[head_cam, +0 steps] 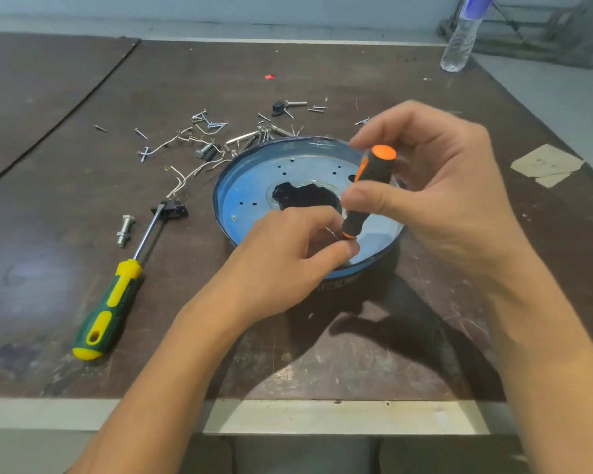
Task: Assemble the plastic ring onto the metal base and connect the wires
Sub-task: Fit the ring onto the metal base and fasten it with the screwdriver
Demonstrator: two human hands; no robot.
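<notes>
Two bare forearms are reaching in from the bottom edge over a dark, scuffed table (83,80). The right hand (442,193) is gripping the handle of an orange-and-black screwdriver (370,189), fingers and thumb curling round it, holding it tilted with its tip pointing down. The left hand (288,258) is curling in beneath it, thumb and fingertips pinching round the shaft just under the handle; whether a screw is also there cannot be told. Both hands are working over the near right part of a round blue metal base (254,186), which is sitting mid-table with a dark shape at its centre. Left of the base, white wires (178,179), loose screws (206,121), a bolt (125,230) and a green-and-yellow screwdriver (110,302) are lying scattered. A water bottle (459,39) is standing at the far right
</notes>
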